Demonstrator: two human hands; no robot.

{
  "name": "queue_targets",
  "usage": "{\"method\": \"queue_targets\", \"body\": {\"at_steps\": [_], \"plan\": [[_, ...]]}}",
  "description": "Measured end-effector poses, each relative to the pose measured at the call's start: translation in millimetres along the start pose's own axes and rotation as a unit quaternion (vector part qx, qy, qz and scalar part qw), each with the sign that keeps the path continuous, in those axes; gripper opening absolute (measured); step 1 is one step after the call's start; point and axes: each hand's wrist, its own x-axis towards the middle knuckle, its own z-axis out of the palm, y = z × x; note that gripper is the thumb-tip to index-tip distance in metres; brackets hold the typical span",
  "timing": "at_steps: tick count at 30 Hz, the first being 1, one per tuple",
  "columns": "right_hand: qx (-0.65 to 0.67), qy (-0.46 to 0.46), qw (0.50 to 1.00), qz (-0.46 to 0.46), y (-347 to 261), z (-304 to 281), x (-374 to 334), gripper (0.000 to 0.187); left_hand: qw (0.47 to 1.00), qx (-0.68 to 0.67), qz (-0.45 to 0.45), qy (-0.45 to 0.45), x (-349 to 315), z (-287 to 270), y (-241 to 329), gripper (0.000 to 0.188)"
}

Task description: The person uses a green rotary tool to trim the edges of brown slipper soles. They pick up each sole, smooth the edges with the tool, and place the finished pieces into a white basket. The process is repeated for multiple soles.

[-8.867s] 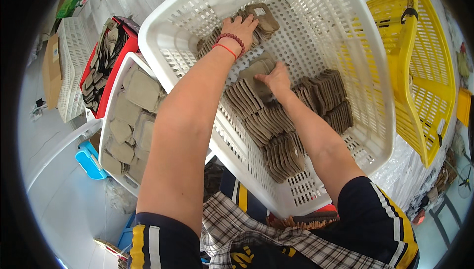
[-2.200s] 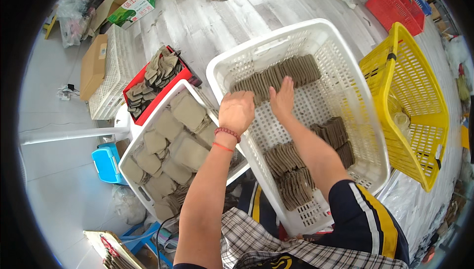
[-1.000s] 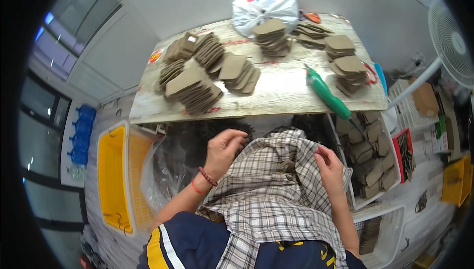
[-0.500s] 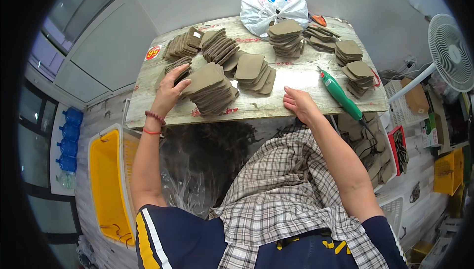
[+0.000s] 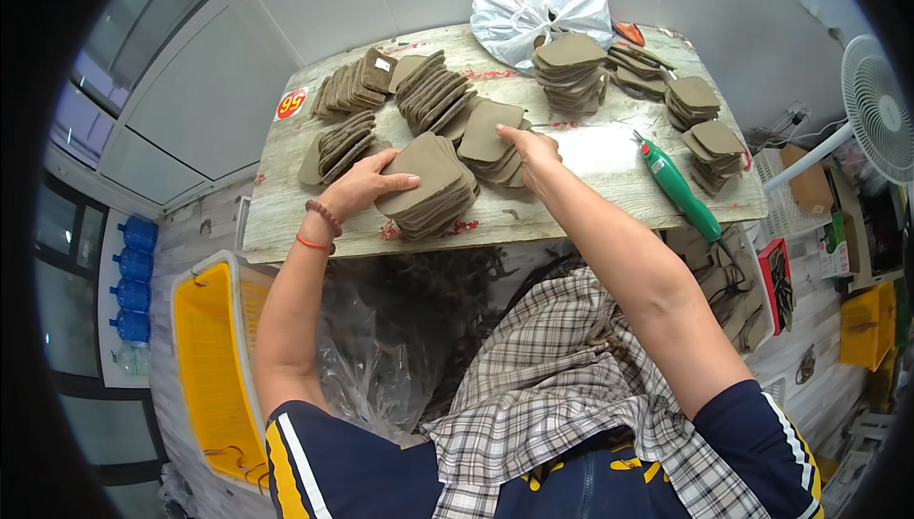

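Note:
Flat olive-brown pads with rounded corners stand in stacks on a worn, whitish wooden table (image 5: 286, 205). At the table's near edge, my left hand (image 5: 360, 188) grips a thick stack of pads (image 5: 426, 174), its thumb on the top pad and its fingers against the left side. My right hand (image 5: 535, 151) is closed on the smaller stack beside it (image 5: 492, 131), thumb on top; its other fingers are partly hidden behind the right side. A leaning row of pads (image 5: 345, 145) lies just past my left hand. Right of my right hand rests a green corded hand tool (image 5: 678, 188).
More pad stacks (image 5: 571, 71) stand along the back and right of the table. Behind them sits a tied white plastic bag (image 5: 541, 19). A yellow basket (image 5: 205, 367) is on the floor at left, a white fan (image 5: 874, 105) at right. Clear plastic (image 5: 371, 367) hangs below the table.
My left hand has moved right from the leaning row onto the thick stack. My right hand has gone up and left from the bare tabletop onto the smaller stack.

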Motion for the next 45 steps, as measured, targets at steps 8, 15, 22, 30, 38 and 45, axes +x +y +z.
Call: {"method": "queue_targets", "body": {"at_steps": [8, 15, 22, 30, 38, 45], "plan": [[0.064, 0.002, 0.995, -0.072, 3, -9, 4, 0.061, 0.981, -0.178, -0.053, -0.059, 8, 10, -1, 0.058], [0.238, -0.129, 0.959, -0.085, 8, -117, 11, 0.04, 0.965, -0.254, -0.065, -0.021, 13, 47, 4, 0.059], [0.285, -0.324, 0.897, -0.09, -56, -127, -98, 0.047, 0.976, -0.176, -0.098, 0.079, 21, 80, 36, 0.066], [0.146, -0.346, 0.914, -0.151, -54, -65, -134, 0.063, 0.897, -0.425, -0.084, 0.094, 17, 52, -4, 0.054], [0.139, -0.244, 0.95, -0.136, -51, -51, -142, 0.065, 0.893, -0.441, 0.048, 0.081, 8, 63, 46, 0.062], [0.145, -0.147, 0.964, -0.17, -22, -30, -89, 0.046, 0.899, -0.426, 0.032, 0.101, 9, 66, 56, 0.051]]}}
